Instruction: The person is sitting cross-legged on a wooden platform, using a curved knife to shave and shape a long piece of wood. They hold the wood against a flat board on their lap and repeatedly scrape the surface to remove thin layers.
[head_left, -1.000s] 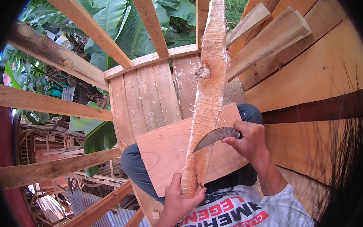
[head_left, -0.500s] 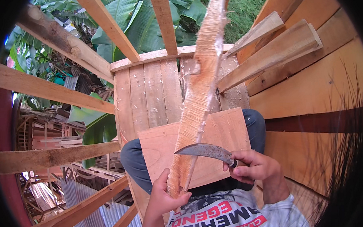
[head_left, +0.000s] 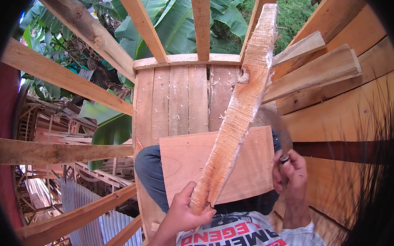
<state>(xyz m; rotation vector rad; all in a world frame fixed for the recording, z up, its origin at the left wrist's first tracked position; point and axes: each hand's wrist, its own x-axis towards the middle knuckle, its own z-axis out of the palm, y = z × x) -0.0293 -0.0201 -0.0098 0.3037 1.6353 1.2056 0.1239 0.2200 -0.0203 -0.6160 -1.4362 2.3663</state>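
Note:
A long, rough piece of wood (head_left: 239,116) with a ridged brown face and pale, frayed edges slants up and away to the right. Its near end is gripped by my left hand (head_left: 187,211), thumb on one side and fingers on the other. My right hand (head_left: 291,173) is closed round the dark handle of a curved knife (head_left: 279,130). The blade points away from me, right of the wood and apart from it, and is smeared by motion. Beneath the wood, a flat square board (head_left: 176,157) rests across my lap.
A plank floor (head_left: 160,102) strewn with pale shavings spreads ahead, ending at a low wooden rail (head_left: 180,60). Upright slats (head_left: 200,25) stand along the far and left sides. Loose timber offcuts (head_left: 312,74) lean at the right by a plank wall (head_left: 343,111). Banana leaves (head_left: 174,26) grow beyond.
The knife has swung off the wood to the right, its blade turning from leftward to away from me. The wood's far end has tilted rightward, and the whole view has shifted slightly.

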